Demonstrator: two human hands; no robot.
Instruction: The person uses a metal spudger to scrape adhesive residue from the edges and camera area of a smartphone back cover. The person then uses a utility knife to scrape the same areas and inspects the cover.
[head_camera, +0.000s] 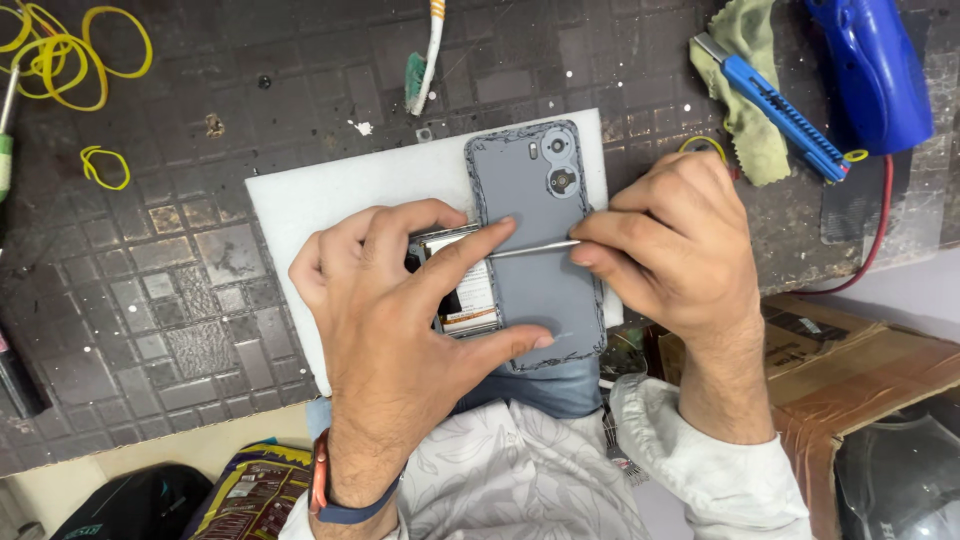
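I'm looking down at a grey smartphone back cover (535, 215) with its round camera cut-outs, lying on a white rectangular work pad (330, 200) over the dark, worn grid-pattern bench mat (150, 270). My left hand (400, 320) is spread over it, index fingertip pressing on the middle of the cover and thumb bracing the lower edge, while the opened phone body (462, 290) with its white battery label shows just beside the cover, under my fingers. My right hand (665, 245) is pinching a thin silver metal pry tool (535, 248), tip laid across the cover near my left index finger. I judge this as the separating step, cover lifted off but adhesive remnants ragged round its rim. Next move, I'd say, calls for a steady, shallow angle with the tool and firm pressure from the left, so the cover doesn't skid on the pad. A blue utility knife (770, 105) lies well apart, top right.
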